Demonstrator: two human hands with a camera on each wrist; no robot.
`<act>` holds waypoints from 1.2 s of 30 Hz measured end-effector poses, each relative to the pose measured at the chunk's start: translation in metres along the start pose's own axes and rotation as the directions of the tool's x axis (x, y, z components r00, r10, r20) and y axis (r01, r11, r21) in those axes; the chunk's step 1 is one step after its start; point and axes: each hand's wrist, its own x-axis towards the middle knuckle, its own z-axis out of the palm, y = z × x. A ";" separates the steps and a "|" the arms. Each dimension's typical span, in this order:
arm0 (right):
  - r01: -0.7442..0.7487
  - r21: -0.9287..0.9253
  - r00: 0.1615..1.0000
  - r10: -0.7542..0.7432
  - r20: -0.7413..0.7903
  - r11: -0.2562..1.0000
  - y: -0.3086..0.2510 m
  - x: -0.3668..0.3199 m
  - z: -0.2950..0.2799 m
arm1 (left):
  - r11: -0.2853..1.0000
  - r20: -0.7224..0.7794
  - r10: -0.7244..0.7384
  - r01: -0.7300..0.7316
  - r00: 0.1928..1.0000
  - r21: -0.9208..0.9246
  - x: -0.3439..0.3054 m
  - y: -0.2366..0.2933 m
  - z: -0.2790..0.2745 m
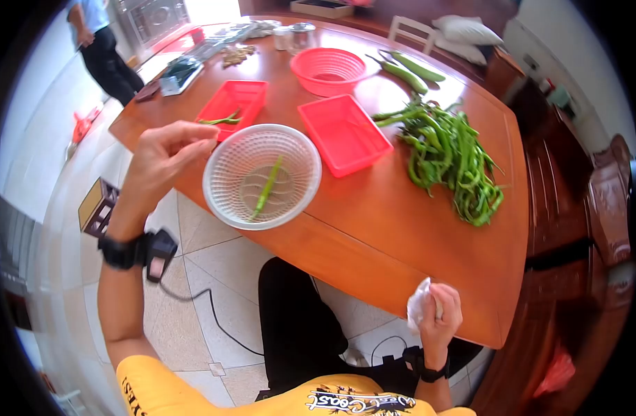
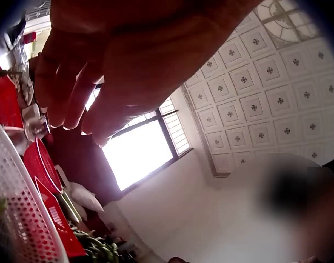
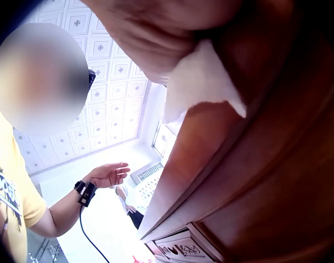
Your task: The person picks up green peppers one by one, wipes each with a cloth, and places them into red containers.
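My left hand [image 1: 167, 156] is raised beside the white mesh basket [image 1: 217, 201], its fingers loosely bent with nothing seen between them. In the left wrist view the same hand [image 2: 117, 71] hangs over the basket's side. One green chili pepper [image 1: 266, 188] lies in that basket. Pieces of green pepper [image 1: 224, 120] rest in a red tray [image 1: 252, 92] just beyond my fingertips. At the table's near edge my right hand [image 1: 441, 315] grips a crumpled white tissue [image 1: 418, 305]. The tissue [image 3: 197, 79] pokes out below the hand in the right wrist view.
A second red tray [image 1: 345, 139] and a red round basket [image 1: 328, 89] stand mid-table. A heap of green peppers [image 1: 449, 152] lies to the right, with long green vegetables [image 1: 404, 69] behind. Glass jars [image 1: 302, 36] stand at the back. Another person [image 1: 99, 48] stands far left.
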 end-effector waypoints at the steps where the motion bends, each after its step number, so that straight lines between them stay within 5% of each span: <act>1: 0.014 -0.006 1.000 -0.014 0.020 1.000 0.004 0.001 -0.004 | 0.993 0.047 -0.023 0.028 0.999 -0.113 -0.006 0.014 0.008; 4: -0.262 0.302 0.959 0.283 -0.028 0.917 0.000 -0.002 -0.004 | 0.934 0.323 -0.023 0.136 0.946 -0.330 -0.016 0.057 0.046; 7: -0.327 0.436 0.943 0.320 0.092 0.839 0.009 -0.001 -0.016 | 0.893 0.488 -0.071 0.274 0.870 -0.358 -0.008 0.096 0.100; 9: -0.394 0.506 0.919 0.332 0.212 0.767 0.015 -0.006 -0.026 | 0.935 0.562 -0.053 0.238 0.826 -0.262 0.008 0.108 0.136; 13: -0.341 0.512 0.937 0.325 0.125 0.788 0.021 -0.011 -0.037 | 0.823 0.651 -0.084 0.421 0.754 -0.381 0.042 0.093 0.211; 18: -0.339 0.508 0.934 0.347 0.083 0.792 0.035 -0.017 -0.042 | 0.734 0.581 -0.214 0.522 0.785 -0.435 0.081 0.067 0.288; 21: -0.186 0.414 0.981 0.192 0.028 0.891 0.032 -0.010 -0.043 | 0.787 0.504 -0.236 0.468 0.831 -0.402 0.094 0.067 0.314; 26: -0.110 0.428 0.993 0.119 0.006 0.897 0.036 -0.007 -0.043 | 0.848 0.523 -0.306 0.478 0.795 -0.229 0.102 0.067 0.336; 34: -0.059 0.402 0.987 0.115 -0.116 0.914 0.043 -0.008 -0.044 | 0.777 0.481 -0.170 0.417 0.860 -0.471 0.079 0.081 0.293; 36: -0.100 0.520 0.978 0.181 -0.107 0.848 0.044 -0.008 -0.041 | 0.739 0.519 -0.164 0.453 0.839 -0.499 0.059 0.094 0.270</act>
